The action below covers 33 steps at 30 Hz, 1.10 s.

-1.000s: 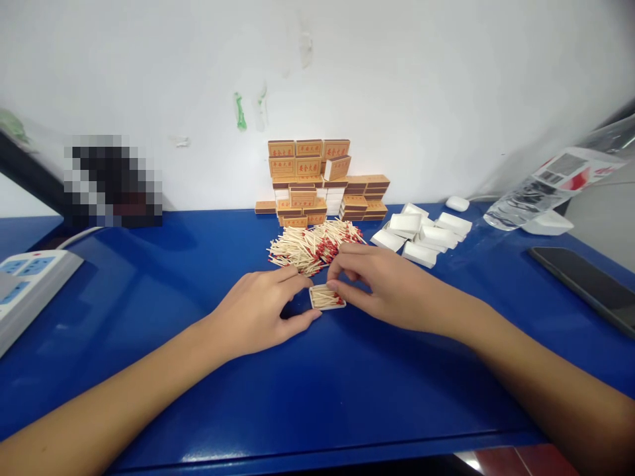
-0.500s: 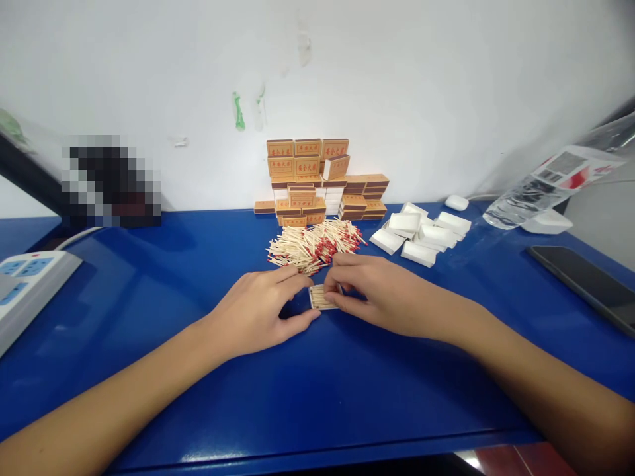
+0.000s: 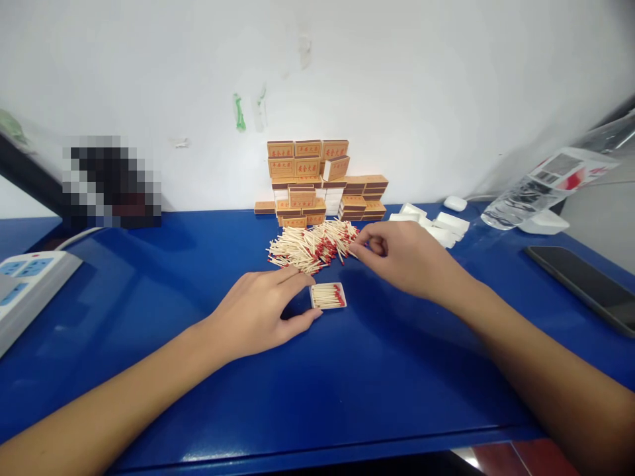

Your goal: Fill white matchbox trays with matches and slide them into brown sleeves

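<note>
My left hand [image 3: 265, 307] rests on the blue table, its thumb and fingers around the left end of a small white matchbox tray [image 3: 344, 303]. Wooden matches [image 3: 326, 295] lie side by side in the tray, red heads to the right. Beyond it is a loose pile of matches [image 3: 297, 246] with red heads. At the right edge of this pile is my right hand [image 3: 407, 254], thumb and forefinger close together in a pinch and the other fingers curled. Whatever is between those fingertips is too small to make out.
Stacked orange matchboxes [image 3: 307, 166] stand against the wall behind the pile. White trays [image 3: 449, 225] lie partly behind my right hand. Farther right are a plastic bottle [image 3: 536, 185], a white case [image 3: 455, 203] and a phone [image 3: 585, 284]. A power strip [image 3: 34, 284] sits at left.
My right hand has moved from the tray up and right to the edge of the match pile, uncovering the red heads in the tray. My left hand stays in place.
</note>
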Available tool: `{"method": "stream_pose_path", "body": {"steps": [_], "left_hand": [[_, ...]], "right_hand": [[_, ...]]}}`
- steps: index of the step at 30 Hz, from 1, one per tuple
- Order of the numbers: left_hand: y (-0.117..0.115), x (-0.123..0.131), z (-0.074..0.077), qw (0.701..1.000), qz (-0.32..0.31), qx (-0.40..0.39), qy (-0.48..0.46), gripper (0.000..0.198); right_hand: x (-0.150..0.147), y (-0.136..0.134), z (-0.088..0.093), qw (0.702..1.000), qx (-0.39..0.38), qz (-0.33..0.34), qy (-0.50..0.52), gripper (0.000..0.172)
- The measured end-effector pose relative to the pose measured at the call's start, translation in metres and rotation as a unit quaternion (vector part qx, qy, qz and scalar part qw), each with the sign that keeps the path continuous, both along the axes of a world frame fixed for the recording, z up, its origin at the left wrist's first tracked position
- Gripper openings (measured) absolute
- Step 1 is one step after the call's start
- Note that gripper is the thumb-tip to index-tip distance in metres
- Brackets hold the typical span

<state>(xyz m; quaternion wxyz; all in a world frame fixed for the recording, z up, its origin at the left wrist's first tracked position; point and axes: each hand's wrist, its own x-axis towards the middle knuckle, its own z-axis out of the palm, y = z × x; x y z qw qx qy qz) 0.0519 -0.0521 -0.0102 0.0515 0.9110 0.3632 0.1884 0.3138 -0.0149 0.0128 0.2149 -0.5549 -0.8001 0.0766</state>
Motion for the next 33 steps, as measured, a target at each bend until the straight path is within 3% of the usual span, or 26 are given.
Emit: {"method": "stream_pose_path", "body": {"steps": [2,10,15,17,22,24,27,31,33], "left_hand": [[0.0,0.0,-0.001,1.0,0.006,0.009,-0.002,0.029],[-0.001,0.001,-0.003,0.999,0.015,-0.029,0.03,0.033],[-0.001,0.001,-0.001,0.999,0.025,-0.025,0.033,0.034],[0.0,0.001,-0.002,0.999,0.029,-0.021,0.033,0.034],[0.0,-0.001,-0.003,0.999,0.022,-0.032,0.028,0.032],[-0.001,-0.001,-0.003,0.999,0.017,-0.035,0.026,0.029],[-0.002,0.0,-0.002,0.999,0.016,-0.029,0.026,0.029],[-0.001,0.001,0.0,0.999,0.009,-0.035,0.024,0.028],[-0.002,0.002,0.0,0.999,0.001,-0.041,0.023,0.028]], "right_hand": [[0.0,0.005,-0.003,0.998,-0.032,-0.046,0.004,0.023],[-0.021,0.008,-0.026,0.997,-0.041,-0.065,0.005,0.018],[-0.013,0.009,-0.016,0.997,-0.042,-0.058,-0.001,0.013],[-0.005,0.005,-0.007,0.999,-0.03,-0.022,-0.004,0.011],[-0.006,-0.015,0.006,0.978,-0.053,0.201,-0.003,0.013],[-0.012,-0.021,0.007,0.971,-0.055,0.234,-0.016,0.013],[-0.014,-0.021,0.007,0.981,-0.039,0.19,-0.007,0.013],[0.002,-0.002,0.004,0.998,0.001,0.014,0.067,0.023],[0.008,0.008,-0.003,0.996,0.001,-0.04,0.08,0.022]]}}
